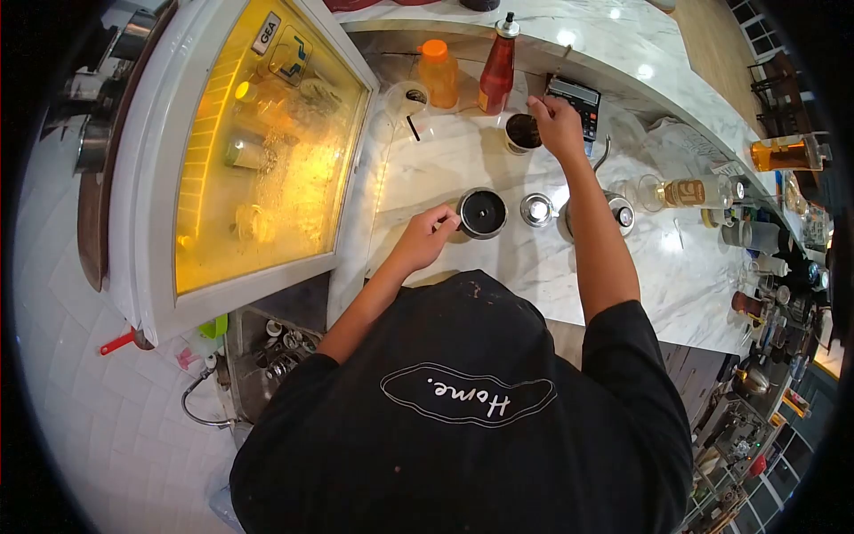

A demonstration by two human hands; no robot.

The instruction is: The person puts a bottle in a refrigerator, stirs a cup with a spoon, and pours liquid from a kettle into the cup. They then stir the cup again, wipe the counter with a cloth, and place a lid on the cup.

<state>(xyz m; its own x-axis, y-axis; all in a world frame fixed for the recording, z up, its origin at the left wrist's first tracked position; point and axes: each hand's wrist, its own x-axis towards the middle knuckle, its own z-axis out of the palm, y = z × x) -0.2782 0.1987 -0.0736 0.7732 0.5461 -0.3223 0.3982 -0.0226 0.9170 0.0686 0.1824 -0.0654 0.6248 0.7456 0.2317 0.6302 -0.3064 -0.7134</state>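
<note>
My left hand (429, 238) is closed at the left side of a round dark container with a metal rim (483, 214), its fingers on what looks like a small handle. My right hand (557, 125) is raised beside a cup with dark contents (522, 133), its fingers pinched together; whatever they hold is too small to make out. Just behind that hand lies a black calculator-like device (575, 102). A small round silver lid or jar (536, 210) stands right of the dark container. Partly hidden by my right forearm is a metal kettle (620, 212).
A lit glass-door fridge (267, 151) flanks the marble counter (427, 169) on the left. An orange-capped bottle (438, 76), a red bottle (498, 71) and a clear cup (407, 102) stand at the back. Bottles (685, 192) line the right; a sink (253, 356) is lower left.
</note>
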